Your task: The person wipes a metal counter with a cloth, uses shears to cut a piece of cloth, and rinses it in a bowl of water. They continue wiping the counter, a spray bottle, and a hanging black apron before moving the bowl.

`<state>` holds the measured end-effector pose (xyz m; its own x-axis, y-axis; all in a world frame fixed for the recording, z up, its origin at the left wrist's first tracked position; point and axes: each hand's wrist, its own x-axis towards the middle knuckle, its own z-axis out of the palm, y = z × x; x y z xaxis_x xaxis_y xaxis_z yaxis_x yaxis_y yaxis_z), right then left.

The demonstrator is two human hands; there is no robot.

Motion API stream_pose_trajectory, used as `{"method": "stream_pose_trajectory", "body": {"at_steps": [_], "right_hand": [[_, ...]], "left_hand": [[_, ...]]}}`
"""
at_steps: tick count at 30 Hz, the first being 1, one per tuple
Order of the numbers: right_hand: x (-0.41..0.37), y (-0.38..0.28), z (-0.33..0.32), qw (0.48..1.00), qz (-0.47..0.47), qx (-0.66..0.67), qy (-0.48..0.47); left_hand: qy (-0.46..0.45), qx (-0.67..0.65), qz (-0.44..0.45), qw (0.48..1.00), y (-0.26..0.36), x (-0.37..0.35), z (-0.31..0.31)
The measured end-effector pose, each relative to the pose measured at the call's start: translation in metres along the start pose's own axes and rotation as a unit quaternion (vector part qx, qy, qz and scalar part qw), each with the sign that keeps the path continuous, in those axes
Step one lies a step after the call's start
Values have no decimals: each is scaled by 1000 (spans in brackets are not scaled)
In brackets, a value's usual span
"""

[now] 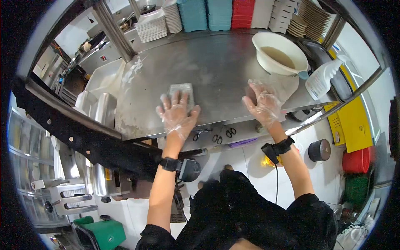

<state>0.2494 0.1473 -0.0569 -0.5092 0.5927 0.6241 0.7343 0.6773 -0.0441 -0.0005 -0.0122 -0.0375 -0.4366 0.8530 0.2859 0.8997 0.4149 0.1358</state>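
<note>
Both hands wear clear plastic gloves over the stainless steel worktop (pixel 208 58). My left hand (pixel 179 112) lies flat with fingers spread, its fingertips over a folded grey cloth (pixel 186 88) that is partly covered by them. Over the right part of the worktop is my right hand (pixel 264 104), fingers apart and nothing between them. Just beyond it stands a cream bowl (pixel 260 46) of cloudy brownish water. A pale flat sheet (pixel 289 87) shows between that hand and a white spray bottle (pixel 321 81) at the right edge.
Stacks of white trays (pixel 151 27), teal trays (pixel 191 14) and red trays (pixel 243 14) line the back. A white tub (pixel 104 77) stands at the left. Scissors (pixel 217 138) lie on the shelf below the front edge. Whitish suds (pixel 134 68) mark the worktop's back left.
</note>
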Motion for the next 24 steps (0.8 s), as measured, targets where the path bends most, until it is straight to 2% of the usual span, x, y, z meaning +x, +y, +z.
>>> {"method": "stream_pose_trajectory", "body": {"at_steps": [1,2,5,8,9,13,15,16,17,19,20,22,24], "right_hand": [[0,2,3,999,42,32,-14],[2,5,0,999,43,32,-11],[6,26,-9,950,179,-251,-50],[-3,69,0,958,154,-242,-22],[1,60,-7,963,209,-161,-53],[-1,54,-23,971,214,-68,-84],[-5,36,-34,988,126,-46,-77],[-7,25,-39,989,115,23,-86],[-7,10,-39,989,119,20,-86],[-8,-17,-33,994,54,-54,-80],[-17,-17,-13,999,-9,25,-21],[-16,-34,11,973,-30,230,5],[9,-64,-3,983,-2,129,-133]], "left_hand": [[-13,-19,-11,1000,-7,-1,-4],[-24,-37,-24,999,-12,-2,-9],[-9,-33,-27,999,-24,-5,-5],[9,-31,-12,999,-29,-7,1],[25,-23,-6,999,-29,-7,1],[28,-46,4,999,-26,-8,1],[7,-67,39,997,-22,-8,2],[10,-74,53,996,-18,-10,1],[10,-76,57,995,-15,-12,2],[16,-73,74,994,-9,-14,4],[15,-75,79,994,-8,-15,4],[28,-65,85,994,-7,-14,6],[47,-68,87,993,-7,-15,7]]}}
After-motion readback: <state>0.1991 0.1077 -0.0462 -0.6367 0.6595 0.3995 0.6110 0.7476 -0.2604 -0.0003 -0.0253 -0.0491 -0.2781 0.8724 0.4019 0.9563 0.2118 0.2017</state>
